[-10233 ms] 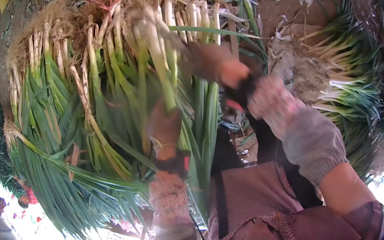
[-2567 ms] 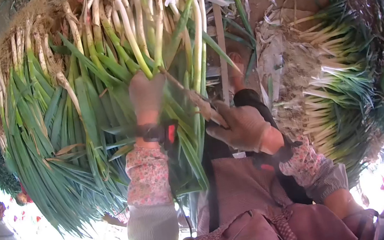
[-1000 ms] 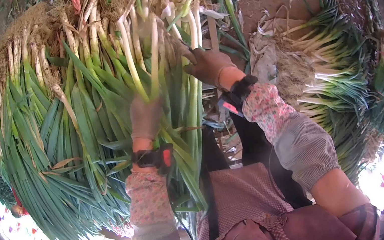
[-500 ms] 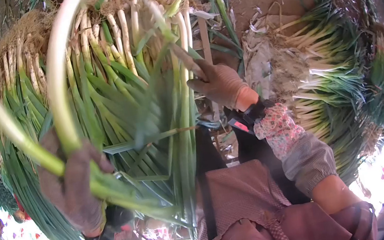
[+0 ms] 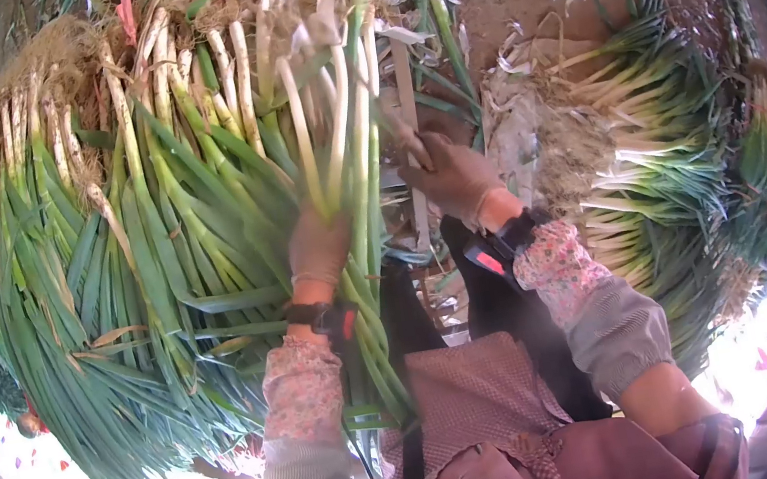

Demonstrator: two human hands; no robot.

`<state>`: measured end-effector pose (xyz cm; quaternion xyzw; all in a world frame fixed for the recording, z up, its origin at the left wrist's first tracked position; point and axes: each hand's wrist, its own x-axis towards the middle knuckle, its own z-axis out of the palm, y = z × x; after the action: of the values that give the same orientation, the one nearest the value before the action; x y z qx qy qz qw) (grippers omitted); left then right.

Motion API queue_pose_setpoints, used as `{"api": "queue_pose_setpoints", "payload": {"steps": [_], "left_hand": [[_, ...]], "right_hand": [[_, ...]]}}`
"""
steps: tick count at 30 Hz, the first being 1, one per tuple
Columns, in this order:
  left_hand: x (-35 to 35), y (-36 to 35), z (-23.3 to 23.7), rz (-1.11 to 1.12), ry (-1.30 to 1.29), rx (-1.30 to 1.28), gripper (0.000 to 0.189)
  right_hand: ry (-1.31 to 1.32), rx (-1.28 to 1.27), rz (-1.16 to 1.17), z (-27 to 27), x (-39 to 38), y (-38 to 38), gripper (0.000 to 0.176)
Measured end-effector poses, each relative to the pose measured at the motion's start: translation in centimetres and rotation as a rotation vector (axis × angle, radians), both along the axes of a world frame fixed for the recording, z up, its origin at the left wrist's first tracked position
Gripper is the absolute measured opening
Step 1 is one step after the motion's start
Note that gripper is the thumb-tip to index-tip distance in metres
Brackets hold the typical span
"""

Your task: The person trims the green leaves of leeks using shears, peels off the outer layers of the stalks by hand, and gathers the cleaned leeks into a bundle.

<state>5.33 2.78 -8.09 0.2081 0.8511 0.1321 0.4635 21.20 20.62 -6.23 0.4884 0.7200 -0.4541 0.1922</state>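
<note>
Hold Low, Work Clear

Your left hand [image 5: 319,247] has its fingers closed round a few leeks [image 5: 312,175], mid-scene, gripping the green part below the white stems [image 5: 341,125]. Hold firmly without crushing. Your right hand [image 5: 460,181] has its fingers wrapped round a tool [image 5: 415,151], just right of the stems; its far end is blurred. Best angle it away from your left hand. The pile [image 5: 83,259] spreads left; more greens [image 5: 655,164] lie right, well apart.

Left hand [image 5: 319,248] — around green onions [image 5: 307,156]
</note>
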Motion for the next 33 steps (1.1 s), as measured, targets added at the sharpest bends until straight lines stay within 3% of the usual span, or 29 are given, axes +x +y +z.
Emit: {"api": "queue_pose_setpoints", "payload": {"steps": [2, 4, 6, 8, 9, 10, 14, 15, 17, 19, 21, 23, 26, 27, 28, 30, 31, 33], "left_hand": [[-0.6, 0.1, 1.1, 0.002, -0.058, 0.013, 0.051], [-0.3, 0.5, 1.5, -0.049, 0.002, -0.067, 0.053], [-0.4, -0.2, 1.6, -0.028, -0.032, -0.162, 0.052], [0.1, -0.5, 2.1, -0.130, 0.047, -0.260, 0.054], [0.4, -0.6, 2.0, -0.139, 0.054, -0.264, 0.054], [0.6, -0.5, 2.2, -0.152, 0.055, -0.261, 0.053], [0.2, -0.8, 4.9, -0.305, 0.393, 0.048, 0.034], [-1.5, -0.9, 6.4, -0.246, 0.528, 0.232, 0.017], [-6.4, -2.8, 9.0, -0.126, 0.800, 0.302, 0.017], [-12.0, -6.1, 10.6, -0.030, 1.033, 0.103, 0.017], [-17.0, -11.5, 9.0, -0.010, 1.131, -0.182, 0.022], [-19.1, -16.1, 8.0, -0.031, 0.825, -0.425, 0.033], [-19.3, -18.3, 8.5, 0.000, 0.566, -0.321, 0.045], [-19.3, -18.3, 8.5, 0.002, 0.606, -0.292, 0.043], [-19.0, -17.1, 9.5, 0.031, 0.628, -0.212, 0.041], [-19.1, -14.4, 12.6, 0.087, 0.656, -0.054, 0.038], [-19.5, -12.5, 14.3, 0.122, 0.581, 0.048, 0.036], [-21.7, -9.5, 15.9, 0.161, 0.489, 0.257, 0.031]], "right_hand": [[0.015, 0.085, 0.190, -5.6, 0.7, 0.0, 0.033], [-0.006, 0.446, 0.847, -7.4, -0.2, 0.7, 0.035], [0.161, 0.641, 1.045, -7.6, -0.8, 1.7, 0.034], [0.141, 0.143, 0.494, -5.0, -2.5, 1.5, 0.033], [0.143, -0.017, 0.190, -3.6, -3.4, 1.5, 0.033], [0.133, -0.061, 0.081, -2.8, -3.7, 0.7, 0.039], [0.459, 0.059, 0.393, -2.3, -2.6, -1.0, 0.036], [0.443, 0.054, 0.457, -1.5, -2.6, -1.4, 0.031], [0.407, -0.064, 0.290, -2.1, -2.1, -2.6, 0.035], [0.300, -0.149, 0.152, -1.9, -1.8, -3.5, 0.037], [0.239, -0.180, 0.115, -0.8, -2.0, -3.9, 0.038], [0.286, -0.168, 0.187, -0.1, -2.1, -4.2, 0.038], [0.346, -0.046, 0.422, -0.2, -1.3, -4.6, 0.039], [0.382, 0.031, 0.494, -0.4, -1.1, -4.7, 0.040], [0.448, 0.145, 0.539, -0.2, -1.1, -4.8, 0.040], [0.405, 0.121, 0.467, 1.1, -1.1, -5.2, 0.036], [0.303, -0.013, 0.352, 3.4, -2.2, -5.0, 0.033], [0.318, -0.061, 0.348, 3.7, -2.0, -5.2, 0.020]]}}
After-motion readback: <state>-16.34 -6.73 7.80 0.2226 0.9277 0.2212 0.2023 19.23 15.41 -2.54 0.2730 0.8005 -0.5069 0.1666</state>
